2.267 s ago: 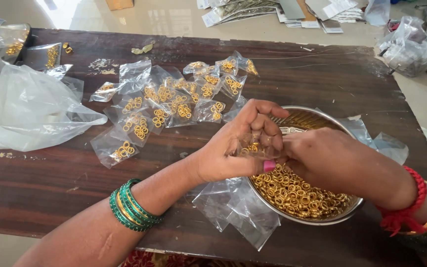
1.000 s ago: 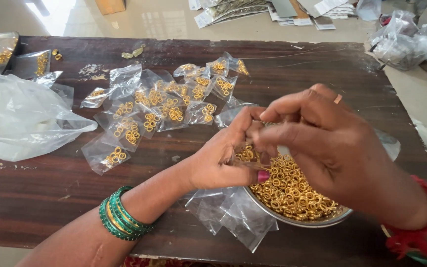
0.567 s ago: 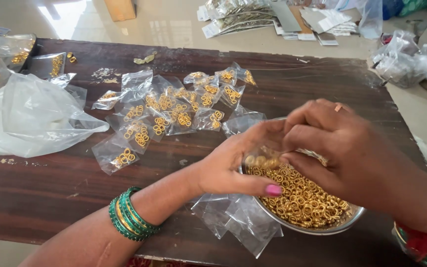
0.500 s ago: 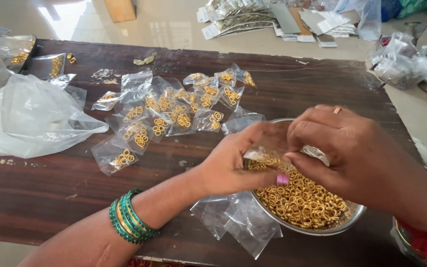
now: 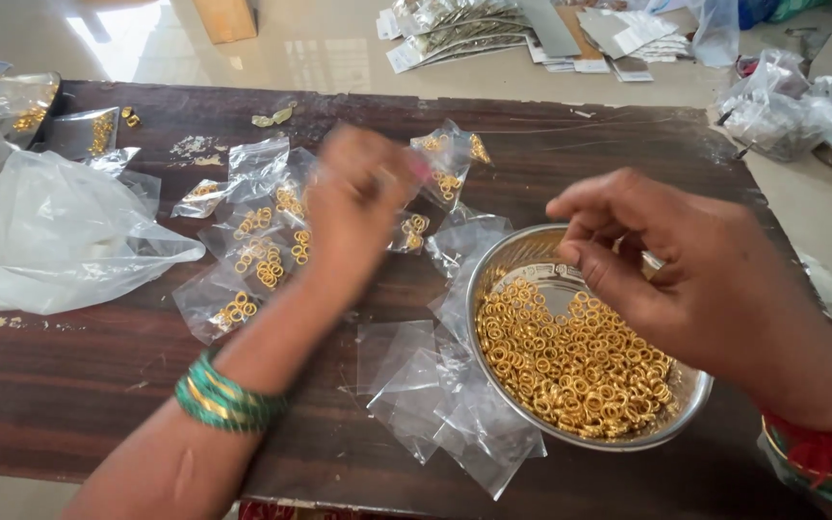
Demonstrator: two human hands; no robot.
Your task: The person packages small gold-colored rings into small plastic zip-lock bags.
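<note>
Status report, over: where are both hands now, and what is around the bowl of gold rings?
Left hand blurred over filled pouches, grip unclear. Right hand pinched above steel bowl of gold rings. Empty pouches beside bowl.

Bare dark wooden bench (image 5: 79,385) is lying open at lower left. Small clear filled packets (image 5: 262,241) are crowding the centre; the round steel bowl of gold rings (image 5: 580,356) is blocking lower right.

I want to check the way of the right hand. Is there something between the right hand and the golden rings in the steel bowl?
Nothing visible does. The right hand hovers directly above the golden rings in the steel bowl, open air below it. The blurred left hand is off to the side, over the small filled bags.
</note>
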